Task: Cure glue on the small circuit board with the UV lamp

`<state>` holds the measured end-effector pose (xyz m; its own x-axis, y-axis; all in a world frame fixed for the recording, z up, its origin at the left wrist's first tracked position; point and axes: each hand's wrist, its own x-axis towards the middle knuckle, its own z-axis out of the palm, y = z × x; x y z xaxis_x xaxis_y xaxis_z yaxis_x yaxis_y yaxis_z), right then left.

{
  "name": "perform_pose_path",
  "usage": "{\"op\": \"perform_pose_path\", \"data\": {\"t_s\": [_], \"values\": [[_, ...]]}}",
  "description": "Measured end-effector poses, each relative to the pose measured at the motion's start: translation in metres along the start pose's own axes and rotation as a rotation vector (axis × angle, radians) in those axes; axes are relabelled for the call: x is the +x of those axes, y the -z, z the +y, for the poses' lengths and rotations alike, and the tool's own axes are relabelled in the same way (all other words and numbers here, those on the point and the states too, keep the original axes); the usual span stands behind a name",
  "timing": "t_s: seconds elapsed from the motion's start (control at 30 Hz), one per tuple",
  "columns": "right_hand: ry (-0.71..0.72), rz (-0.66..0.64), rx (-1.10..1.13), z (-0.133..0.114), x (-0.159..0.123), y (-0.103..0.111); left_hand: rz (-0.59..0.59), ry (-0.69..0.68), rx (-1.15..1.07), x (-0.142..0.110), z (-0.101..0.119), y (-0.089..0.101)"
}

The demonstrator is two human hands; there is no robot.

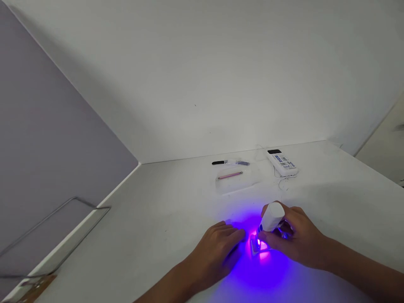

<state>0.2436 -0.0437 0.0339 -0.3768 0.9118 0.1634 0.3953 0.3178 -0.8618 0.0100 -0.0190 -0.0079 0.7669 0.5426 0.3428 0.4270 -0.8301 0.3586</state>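
Observation:
My right hand [295, 235] is closed around a small white UV lamp [272, 216], held tilted with its lit end down near the table. Violet light spreads from it over the white table top [176, 210]. Right under the lamp, a small clear-looking piece [254, 245] glows pink and purple; glare hides what it is. My left hand [219, 248] rests on the table just left of the glow, fingers curled together and nothing visible in them. It is apart from the lamp.
Farther back lie a black-and-clear pen [230, 162] and a pink pen-like tool [230, 175] on a translucent sheet [238, 185]. A white device with a printed label [282, 162] and a thin cord lies behind my right hand. A bent metal wire frame [78, 244] stands at the left edge.

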Motion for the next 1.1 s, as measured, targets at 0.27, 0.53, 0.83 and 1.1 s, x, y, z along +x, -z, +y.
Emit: {"op": "perform_pose_path", "data": {"t_s": [0.27, 0.53, 0.83, 1.1], "values": [[-0.006, 0.000, 0.004, -0.0047, 0.0014, 0.0008, 0.033, -0.013, 0.015, -0.0001, -0.0009, -0.0016], [-0.040, 0.005, 0.051, -0.0062, 0.0025, 0.0013, 0.015, -0.009, -0.004, -0.0011, -0.0036, -0.0040], [-0.055, 0.003, 0.012, -0.0035, 0.0008, -0.0003, 0.004, -0.010, 0.007, -0.0024, -0.0053, -0.0057], [-0.029, 0.006, 0.034, -0.0023, 0.0008, -0.0004, -0.018, 0.005, -0.018, -0.0034, -0.0055, -0.0055]]}}
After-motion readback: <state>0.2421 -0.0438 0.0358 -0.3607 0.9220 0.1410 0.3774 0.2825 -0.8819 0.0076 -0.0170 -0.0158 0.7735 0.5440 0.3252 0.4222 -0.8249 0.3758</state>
